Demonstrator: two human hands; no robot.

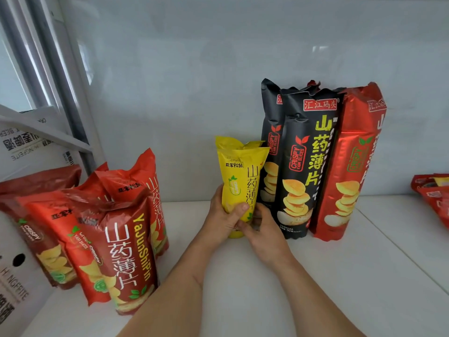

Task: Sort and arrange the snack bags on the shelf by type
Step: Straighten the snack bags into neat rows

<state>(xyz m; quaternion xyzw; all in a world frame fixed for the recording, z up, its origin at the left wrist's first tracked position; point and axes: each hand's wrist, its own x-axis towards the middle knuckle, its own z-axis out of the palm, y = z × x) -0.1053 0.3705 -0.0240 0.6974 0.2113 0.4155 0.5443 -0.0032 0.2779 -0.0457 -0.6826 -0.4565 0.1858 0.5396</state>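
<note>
A yellow snack bag (239, 176) stands upright on the white shelf (243, 276), with a second yellow bag right behind it. My left hand (224, 215) grips its lower left side, thumb across the front. My right hand (263, 227) holds its lower right edge near the base. Just to the right stand two tall black bags (300, 166) and a tall red bag (349, 166) against the back wall. Several shorter red bags (116, 239) stand grouped at the left.
More red bags (435, 193) lie at the far right edge. A white cardboard box (14, 276) stands at the lower left, and a metal shelf post (73, 105) rises behind the left group. Bare shelf surface lies in front of the bags.
</note>
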